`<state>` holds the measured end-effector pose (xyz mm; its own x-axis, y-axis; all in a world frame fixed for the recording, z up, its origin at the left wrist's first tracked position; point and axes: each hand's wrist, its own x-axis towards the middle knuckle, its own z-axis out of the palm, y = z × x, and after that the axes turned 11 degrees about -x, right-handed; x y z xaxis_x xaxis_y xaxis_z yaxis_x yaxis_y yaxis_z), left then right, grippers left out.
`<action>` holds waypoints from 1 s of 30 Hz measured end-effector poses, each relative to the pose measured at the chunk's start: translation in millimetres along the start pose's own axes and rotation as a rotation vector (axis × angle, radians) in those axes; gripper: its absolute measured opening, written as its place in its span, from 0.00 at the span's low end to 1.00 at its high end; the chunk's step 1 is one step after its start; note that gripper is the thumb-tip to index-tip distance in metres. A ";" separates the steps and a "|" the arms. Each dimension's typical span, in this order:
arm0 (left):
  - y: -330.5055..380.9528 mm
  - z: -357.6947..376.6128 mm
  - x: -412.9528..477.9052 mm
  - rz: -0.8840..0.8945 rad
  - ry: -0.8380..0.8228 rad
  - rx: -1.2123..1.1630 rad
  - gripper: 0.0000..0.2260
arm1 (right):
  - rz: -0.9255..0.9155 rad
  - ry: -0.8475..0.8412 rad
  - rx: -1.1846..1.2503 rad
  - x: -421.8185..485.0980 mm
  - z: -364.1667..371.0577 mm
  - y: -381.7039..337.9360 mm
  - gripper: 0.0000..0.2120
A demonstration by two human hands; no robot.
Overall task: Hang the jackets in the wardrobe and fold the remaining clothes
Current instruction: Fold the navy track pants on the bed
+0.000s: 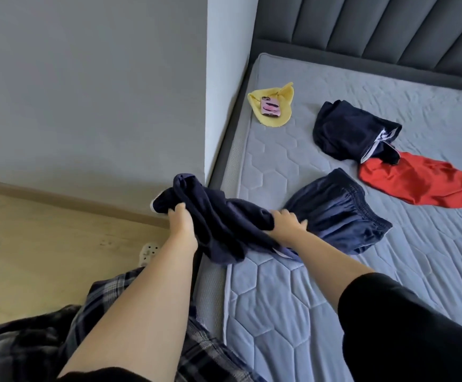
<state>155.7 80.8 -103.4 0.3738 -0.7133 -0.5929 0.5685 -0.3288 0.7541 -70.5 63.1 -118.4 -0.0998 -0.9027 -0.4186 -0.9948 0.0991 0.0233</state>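
Currently both hands hold one navy garment [218, 224] at the bed's near-left corner. Left hand [181, 224] grips a bunched end, lifted off the mattress edge; right hand [287, 223] has its fingers curled over the other end, low against the mattress [279, 299]. Judgement: the cloth is held by two ends, apart, to draw it out flat for folding; the bunching suggests this is not yet done.

Other clothes, all loose on the mattress:
- blue shorts [340, 216] with a gathered waistband, just beyond the right hand, touching the held garment
- dark navy heap [345, 133], farther back
- red garment [414, 183], its edge under the heap's trim

No basket or box in view. Nearest thing to a holder: yellow cloth [274, 111] near the wall corner, with a phone [270, 106] resting on it. Wardrobe not visible.
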 end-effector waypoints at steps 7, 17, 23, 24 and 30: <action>-9.5 29.3 -31.7 0.470 -0.240 0.604 0.23 | -0.032 -0.052 0.953 -20.6 -17.8 -8.8 0.12; -40.2 24.9 -29.6 0.497 -0.630 1.028 0.23 | 0.311 0.353 0.480 -12.9 -28.1 16.2 0.29; -50.0 23.4 -26.7 0.239 -0.720 1.170 0.21 | 0.312 0.126 0.798 -14.1 -4.1 35.2 0.16; -47.6 24.2 -27.2 0.233 -0.694 1.094 0.21 | 0.245 0.142 0.798 -14.1 -8.1 31.2 0.13; -18.0 29.3 -32.1 0.366 -0.505 0.655 0.21 | -0.313 0.180 0.512 -25.3 -43.4 2.3 0.24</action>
<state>112.0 91.5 -89.7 -0.0050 -0.9785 -0.2060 -0.1113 -0.2042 0.9726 -71.1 68.0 -68.3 0.1486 -0.9733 -0.1747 -0.8461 -0.0337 -0.5319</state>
